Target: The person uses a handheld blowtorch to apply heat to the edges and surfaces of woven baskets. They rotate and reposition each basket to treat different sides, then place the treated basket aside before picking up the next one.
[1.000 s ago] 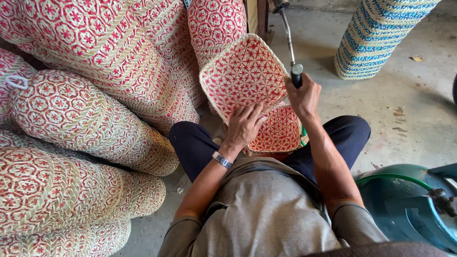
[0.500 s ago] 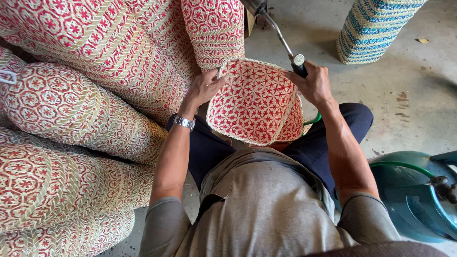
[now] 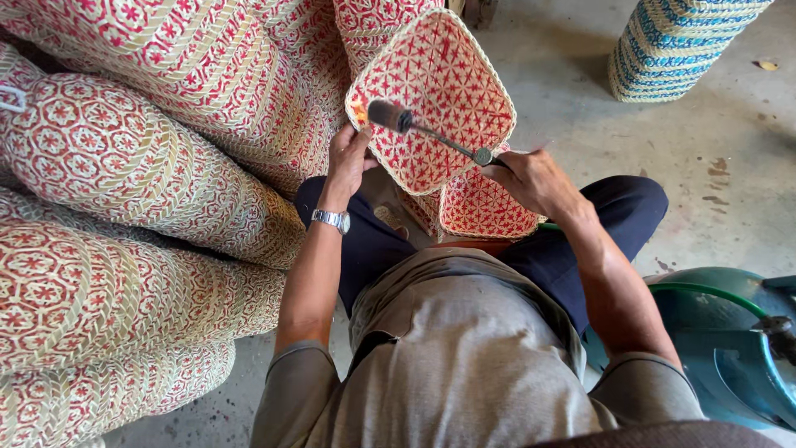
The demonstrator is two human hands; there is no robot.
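Observation:
A square red-and-cream woven basket is tilted up with its open inside facing me. My left hand grips its near left rim; a metal watch sits on that wrist. My right hand holds the handle of a gas torch whose dark nozzle points left over the basket's inside, by the left rim. A second red woven basket rests on my lap just below the first.
Long stacks of nested red-and-cream baskets lie on their sides to my left. A blue-and-cream woven stack stands at the back right. A green gas cylinder sits by my right side on the concrete floor.
The basket has turned from showing its bottom to showing its open inside. The torch has swung from pointing up and away to pointing left across the basket's rim.

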